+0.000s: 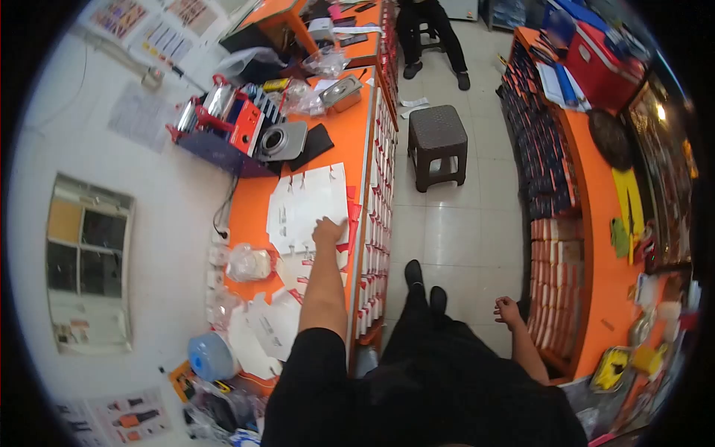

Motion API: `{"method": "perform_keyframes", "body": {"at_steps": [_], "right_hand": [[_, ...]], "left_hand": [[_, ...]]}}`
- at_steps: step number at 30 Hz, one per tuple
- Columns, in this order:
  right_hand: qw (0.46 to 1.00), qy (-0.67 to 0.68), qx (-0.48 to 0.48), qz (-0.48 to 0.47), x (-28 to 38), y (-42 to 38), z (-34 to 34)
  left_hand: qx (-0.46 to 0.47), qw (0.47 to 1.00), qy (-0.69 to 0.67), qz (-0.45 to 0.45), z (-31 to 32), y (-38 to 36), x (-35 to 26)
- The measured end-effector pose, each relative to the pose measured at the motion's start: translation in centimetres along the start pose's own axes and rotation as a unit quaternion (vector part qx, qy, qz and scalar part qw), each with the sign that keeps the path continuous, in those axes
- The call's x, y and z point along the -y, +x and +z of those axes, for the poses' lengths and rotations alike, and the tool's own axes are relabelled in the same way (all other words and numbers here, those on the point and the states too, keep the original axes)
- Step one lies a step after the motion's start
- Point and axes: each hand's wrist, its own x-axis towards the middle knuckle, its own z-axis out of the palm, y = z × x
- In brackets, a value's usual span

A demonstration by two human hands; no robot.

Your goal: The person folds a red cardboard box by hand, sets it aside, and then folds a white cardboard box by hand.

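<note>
One view, head. Landmark: stack of white sheets [302, 203], flat on the orange counter [252, 212]. Lies ahead of the wearer and leftward, directly under the left hand [328, 232] at the near, aisle-side part. Far nearer to left hand than to right hand [509, 311]. Long axis uncertain: close to square by eye, with edges bent by the lens.

Left hand: fingers bent downward, apparently in contact with the stack; cannot tell whether gripping a sheet. Right hand: loosely curled, half-opened, with nothing visible in it; well apart from the stack, across the aisle.

Materials: smooth, matte, card-like in the stack, with small dark print; red strips [352, 223] along its aisle-side edge. Beyond the stack: red-and-blue machine [231, 123], boxy, with shiny cylindrical metal parts. Nearer the wearer than the stack: loose white sheets [269, 326], overlapping at odd angles; also, wall-side, crinkled clear-plastic bundle [249, 263] and translucent blue container [212, 356], rounded. Across the aisle and slightly beyond the stack: dark plastic stool [438, 124], square-topped, with textured seat.
</note>
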Motion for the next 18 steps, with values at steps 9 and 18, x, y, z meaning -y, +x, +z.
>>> {"method": "perform_keyframes", "body": {"at_steps": [9, 18], "right_hand": [[0.99, 0.008, -0.005, 0.143, -9.9, -2.4, -3.1], [0.95, 0.094, 0.098, -0.281, 8.7, -13.2, 3.0]], "left_hand": [[-0.048, 0.972, 0.108, 0.204, 2.9, 1.8, 4.0], [-0.201, 0.948, -0.136, 0.208, -8.5, -22.4, -1.9]]}}
